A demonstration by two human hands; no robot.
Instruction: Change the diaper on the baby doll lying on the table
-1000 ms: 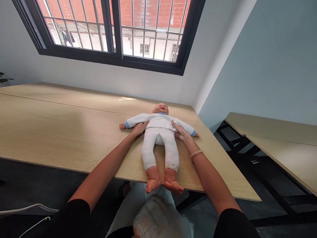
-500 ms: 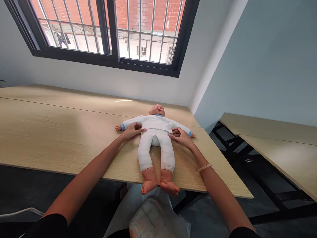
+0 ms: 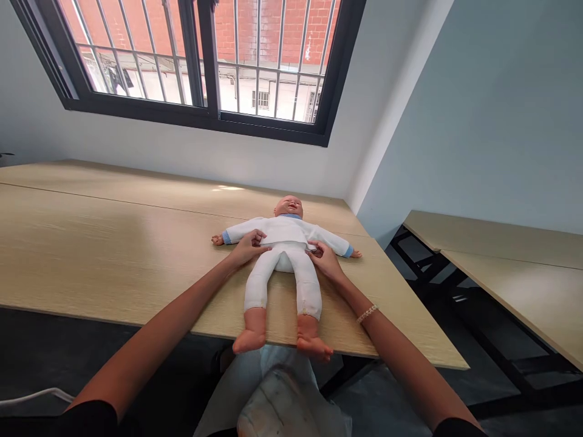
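A baby doll lies on its back on the wooden table, arms spread out and feet at the front edge. It wears a white shirt with blue cuffs and collar, and white trousers. At the doll's waist on the left, my left hand has its fingers closed on the shirt hem, thumb against the trouser top. My right hand pinches the hem on the opposite side. Exactly how much cloth lies between the fingers is hidden.
A barred window is in the wall behind the table. To the right, past a gap, stands a second table with a black metal frame. My lap, with light-coloured clothing, is below the front edge.
Both hands have shifted slightly inward at the shirt hem. The doll's left-side leg has swung outward, so its feet are farther apart. The view has tilted a little.
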